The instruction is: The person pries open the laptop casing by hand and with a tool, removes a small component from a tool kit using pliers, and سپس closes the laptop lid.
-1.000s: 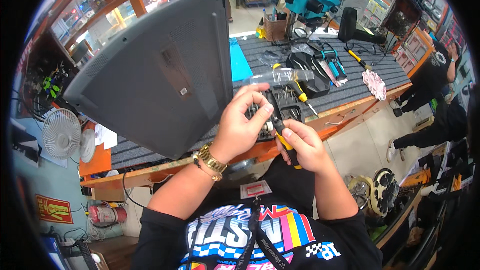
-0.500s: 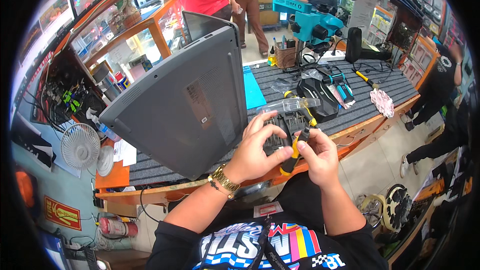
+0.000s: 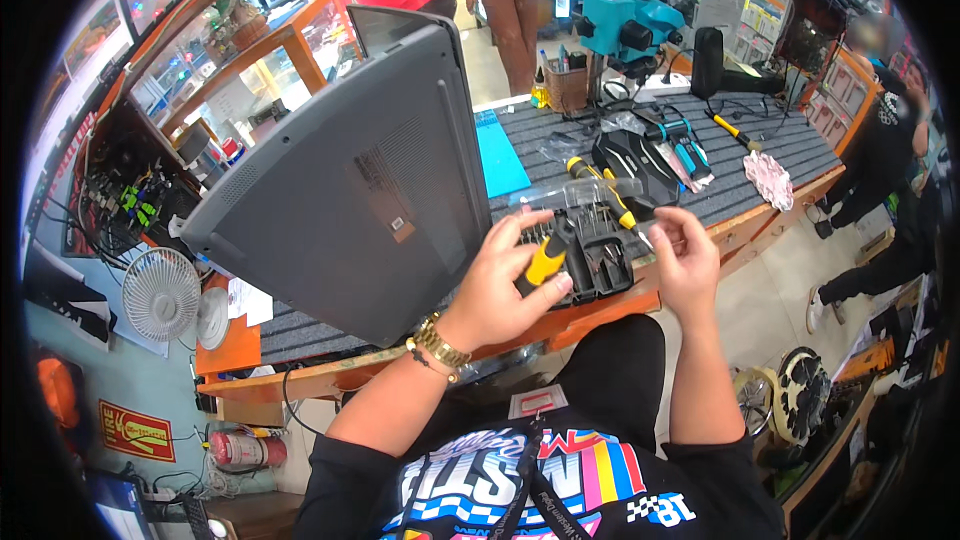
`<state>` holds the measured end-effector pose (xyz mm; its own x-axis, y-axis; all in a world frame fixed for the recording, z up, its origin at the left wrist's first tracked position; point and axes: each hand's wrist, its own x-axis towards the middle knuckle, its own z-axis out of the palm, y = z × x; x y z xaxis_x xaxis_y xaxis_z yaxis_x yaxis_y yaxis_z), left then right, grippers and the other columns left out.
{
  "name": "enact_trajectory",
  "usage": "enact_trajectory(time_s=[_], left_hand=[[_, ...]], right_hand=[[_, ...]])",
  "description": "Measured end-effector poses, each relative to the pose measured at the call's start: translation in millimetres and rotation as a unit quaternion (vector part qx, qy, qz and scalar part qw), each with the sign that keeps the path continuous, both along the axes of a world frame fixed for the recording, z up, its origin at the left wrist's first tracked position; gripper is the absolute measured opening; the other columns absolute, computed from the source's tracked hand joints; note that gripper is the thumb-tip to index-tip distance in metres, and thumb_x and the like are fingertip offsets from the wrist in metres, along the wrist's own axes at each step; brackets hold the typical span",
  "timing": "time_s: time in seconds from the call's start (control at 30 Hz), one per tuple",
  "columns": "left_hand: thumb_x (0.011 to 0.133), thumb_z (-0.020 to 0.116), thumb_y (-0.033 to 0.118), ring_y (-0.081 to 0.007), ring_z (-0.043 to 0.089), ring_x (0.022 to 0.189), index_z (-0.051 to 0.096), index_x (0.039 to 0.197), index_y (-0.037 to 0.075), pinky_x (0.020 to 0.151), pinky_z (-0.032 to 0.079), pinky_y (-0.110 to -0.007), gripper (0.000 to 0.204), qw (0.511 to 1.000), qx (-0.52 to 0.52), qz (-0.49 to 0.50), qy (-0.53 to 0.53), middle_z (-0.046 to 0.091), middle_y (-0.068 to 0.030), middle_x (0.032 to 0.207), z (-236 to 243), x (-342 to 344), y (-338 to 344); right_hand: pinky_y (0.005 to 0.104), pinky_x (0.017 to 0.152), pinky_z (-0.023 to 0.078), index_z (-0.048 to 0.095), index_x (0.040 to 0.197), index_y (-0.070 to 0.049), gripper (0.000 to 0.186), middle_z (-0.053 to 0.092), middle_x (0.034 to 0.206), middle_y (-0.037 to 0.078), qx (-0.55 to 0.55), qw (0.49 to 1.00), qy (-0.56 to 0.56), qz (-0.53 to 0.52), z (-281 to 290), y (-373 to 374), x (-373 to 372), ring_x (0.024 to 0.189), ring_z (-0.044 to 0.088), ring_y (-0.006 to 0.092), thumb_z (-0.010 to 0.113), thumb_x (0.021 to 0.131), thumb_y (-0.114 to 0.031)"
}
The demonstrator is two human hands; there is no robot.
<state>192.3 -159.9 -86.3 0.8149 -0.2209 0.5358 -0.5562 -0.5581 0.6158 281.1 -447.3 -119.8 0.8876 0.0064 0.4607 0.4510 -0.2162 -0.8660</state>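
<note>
My left hand (image 3: 500, 275) is closed round a yellow and black screwdriver handle (image 3: 546, 260), its dark end pointing up and away. My right hand (image 3: 688, 258) is raised to the right of it, thumb and fingers drawn together; whatever is between them is too small to name. Between and beyond my hands lies an open black bit case (image 3: 610, 265) with a clear lid (image 3: 575, 197) and rows of small bits. A large grey laptop (image 3: 350, 180) stands on edge, partly open, its underside toward me, left of my left hand.
Yellow-black screwdrivers (image 3: 622, 206) lie behind the case, near a black tool box (image 3: 640, 168). A teal microscope (image 3: 630, 25), a blue mat (image 3: 500, 155) and a crumpled pink cloth (image 3: 768, 181) are on the striped bench mat (image 3: 710, 205). People stand beyond the bench and at right.
The screwdriver handle has passed from my right hand into my left. My right hand has moved right and away from it, uncovering more of the bit case.
</note>
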Motion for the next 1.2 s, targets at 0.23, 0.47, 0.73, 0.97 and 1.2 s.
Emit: enact_trajectory(time_s=[0.23, 0.47, 0.73, 0.97, 1.2], left_hand=[[0.095, 0.083, 0.021, -0.0408, 0.055, 0.15, 0.081, 0.112, -0.002, 0.125, 0.043, -0.049, 0.029, 0.997, -0.067, -0.013, 0.035, 0.06, -0.0256, 0.156, 3, 3, 6], [0.097, 0.081, 0.022, -0.041, 0.055, 0.151, 0.082, 0.115, -0.002, 0.124, 0.044, -0.05, 0.03, 0.994, -0.097, -0.011, 0.054, 0.06, -0.0259, 0.155, 9, 2, -1], [0.098, 0.08, 0.019, -0.0368, 0.057, 0.148, 0.082, 0.122, -0.002, 0.121, 0.047, -0.047, 0.032, 0.988, -0.13, -0.021, 0.084, 0.06, -0.0215, 0.156, 14, -3, 1], [0.097, 0.08, 0.018, -0.0361, 0.057, 0.149, 0.08, 0.124, -0.004, 0.125, 0.043, -0.047, 0.035, 0.989, -0.123, -0.025, 0.076, 0.06, -0.022, 0.157, 10, -2, 3], [0.097, 0.081, 0.018, -0.0388, 0.056, 0.15, 0.081, 0.122, -0.004, 0.126, 0.042, -0.049, 0.033, 0.99, -0.117, -0.03, 0.078, 0.059, -0.0254, 0.157, 7, 1, 4]], right_hand=[[0.0473, 0.099, 0.058, 0.074, 0.128, 0.0, 0.039, 0.076, 0.113, 0.02, -0.29, 0.957, 0.018, -0.009, -21, -34, 34, 0.112, 0.072, 0.0381, 0.083, 0.095, -0.018], [0.0472, 0.084, 0.058, 0.076, 0.116, 0.0, 0.028, 0.072, 0.1, 0.016, -0.36, 0.932, -0.04, -0.025, -33, -7, 48, 0.092, 0.071, 0.0375, 0.084, 0.093, -0.014], [0.0498, 0.082, 0.058, 0.078, 0.103, 0.002, 0.019, 0.074, 0.096, 0.02, -0.336, 0.939, -0.034, -0.069, -42, 1, 59, 0.091, 0.073, 0.0418, 0.082, 0.094, -0.014], [0.0545, 0.084, 0.059, 0.075, 0.09, 0.001, 0.024, 0.074, 0.093, 0.02, -0.301, 0.949, -0.031, -0.093, -42, 10, 57, 0.092, 0.073, 0.0442, 0.08, 0.096, -0.022], [0.0532, 0.083, 0.059, 0.076, 0.09, -0.002, 0.023, 0.075, 0.094, 0.017, -0.295, 0.951, -0.036, -0.083, -41, 11, 62, 0.091, 0.074, 0.0419, 0.08, 0.097, -0.023]])
